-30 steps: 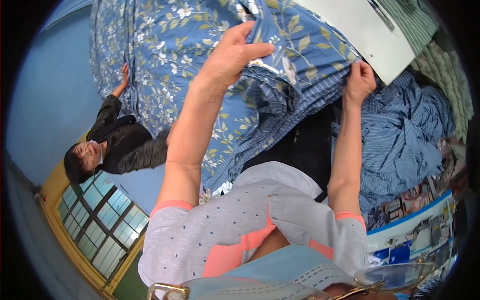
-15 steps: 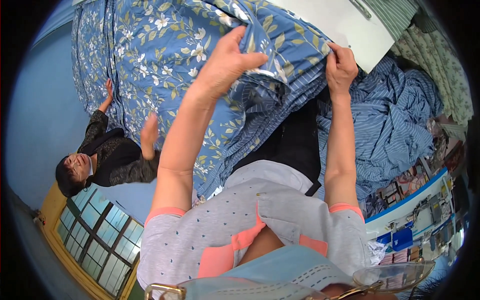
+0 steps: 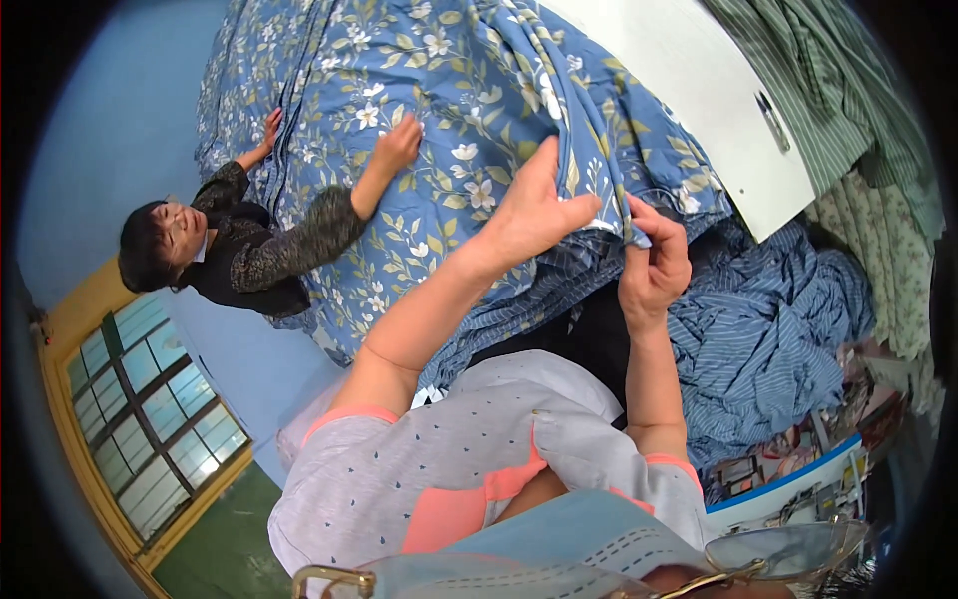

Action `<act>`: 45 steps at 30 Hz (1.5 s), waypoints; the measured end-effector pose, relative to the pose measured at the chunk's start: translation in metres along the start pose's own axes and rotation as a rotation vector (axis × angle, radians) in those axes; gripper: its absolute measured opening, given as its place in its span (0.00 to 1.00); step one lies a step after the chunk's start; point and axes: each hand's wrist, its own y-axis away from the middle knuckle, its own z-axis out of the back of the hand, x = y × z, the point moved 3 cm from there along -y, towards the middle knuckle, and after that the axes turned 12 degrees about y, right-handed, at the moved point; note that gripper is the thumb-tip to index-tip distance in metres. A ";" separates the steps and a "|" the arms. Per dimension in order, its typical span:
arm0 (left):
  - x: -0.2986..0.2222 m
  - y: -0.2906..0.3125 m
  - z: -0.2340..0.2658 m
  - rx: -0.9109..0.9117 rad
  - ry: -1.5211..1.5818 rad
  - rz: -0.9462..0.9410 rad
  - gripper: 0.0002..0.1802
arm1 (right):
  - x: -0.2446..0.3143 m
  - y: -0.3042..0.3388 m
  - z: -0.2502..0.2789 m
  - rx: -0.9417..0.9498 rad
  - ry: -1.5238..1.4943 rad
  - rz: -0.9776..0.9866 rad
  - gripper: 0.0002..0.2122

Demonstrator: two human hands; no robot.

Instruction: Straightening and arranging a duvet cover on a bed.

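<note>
A large blue floral cloth [image 3: 439,130], with white blossoms, olive leaves and a striped blue underside, spreads in front of me. My left hand [image 3: 534,215] grips a fold of it near its front edge, thumb stretched along the fabric and some fingers hidden behind the fold. Close by on the right, my right hand [image 3: 656,262] pinches the cloth's edge between thumb and curled fingers. Between the two hands the edge bunches into a small gather.
A co-worker [image 3: 249,240] at the left has both hands on the same cloth. Right of it lie a white board [image 3: 699,80] with a handle, a heap of striped blue cloth [image 3: 768,329] and green striped fabric [image 3: 798,70]. A blue-edged shelf [image 3: 788,489] holds clutter.
My right hand has come down and left, close to my left hand, bringing the cloth's edge along. The co-worker's nearer hand has moved onto the cloth. My view has shifted.
</note>
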 end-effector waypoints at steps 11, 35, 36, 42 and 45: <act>0.006 0.059 0.032 -0.118 0.244 0.080 0.25 | 0.037 0.032 -0.039 0.126 0.184 0.243 0.06; 0.049 -0.106 -0.022 0.313 0.333 0.260 0.16 | -0.027 -0.060 -0.003 0.192 0.435 -0.133 0.17; 0.021 -0.076 -0.032 0.103 0.137 0.258 0.17 | -0.041 -0.059 0.013 0.145 0.426 -0.308 0.14; 0.070 0.018 0.098 -0.367 0.258 -0.425 0.16 | -0.093 -0.076 0.046 0.082 0.287 -0.325 0.09; 0.154 0.068 0.124 -0.649 0.054 -0.286 0.20 | -0.092 -0.082 0.048 0.036 0.243 -0.386 0.08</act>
